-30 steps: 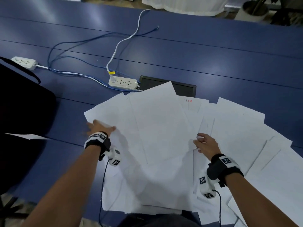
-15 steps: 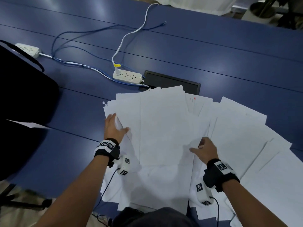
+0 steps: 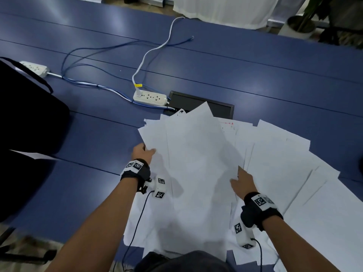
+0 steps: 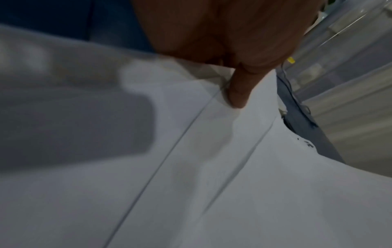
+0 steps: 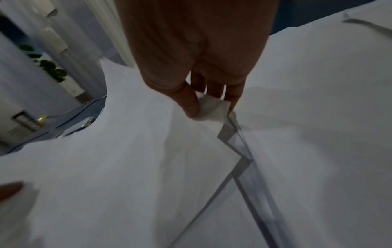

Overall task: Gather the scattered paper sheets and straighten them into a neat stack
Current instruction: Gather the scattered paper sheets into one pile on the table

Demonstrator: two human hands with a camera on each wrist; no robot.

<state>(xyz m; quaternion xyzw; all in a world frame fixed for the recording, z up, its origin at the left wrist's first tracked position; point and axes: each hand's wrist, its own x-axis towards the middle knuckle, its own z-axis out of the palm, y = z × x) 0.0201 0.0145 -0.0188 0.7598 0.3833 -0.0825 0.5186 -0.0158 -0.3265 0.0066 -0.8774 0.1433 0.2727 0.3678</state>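
Many white paper sheets (image 3: 196, 163) lie overlapping on the blue table (image 3: 255, 75), fanned out to the right (image 3: 294, 173). My left hand (image 3: 149, 151) grips the left edge of the bunched middle sheets. In the left wrist view its thumb (image 4: 235, 94) presses on top of the paper (image 4: 212, 184), and the other fingers are hidden beneath. My right hand (image 3: 240, 177) holds the right edge of that same bunch. The right wrist view shows my thumb (image 5: 188, 104) and fingers pinching a sheet's corner (image 5: 212, 108).
A white power strip (image 3: 150, 98) and a black recessed cable hatch (image 3: 220, 108) sit just beyond the papers. Blue cables (image 3: 88, 65) run to a second strip (image 3: 34, 68). A black bag (image 3: 25, 118) lies at the left, with one loose sheet (image 3: 33, 155) beside it.
My left hand has swept rightward, pushing the left sheets in toward the middle bunch. The right hand has stayed at the bunch's right edge.
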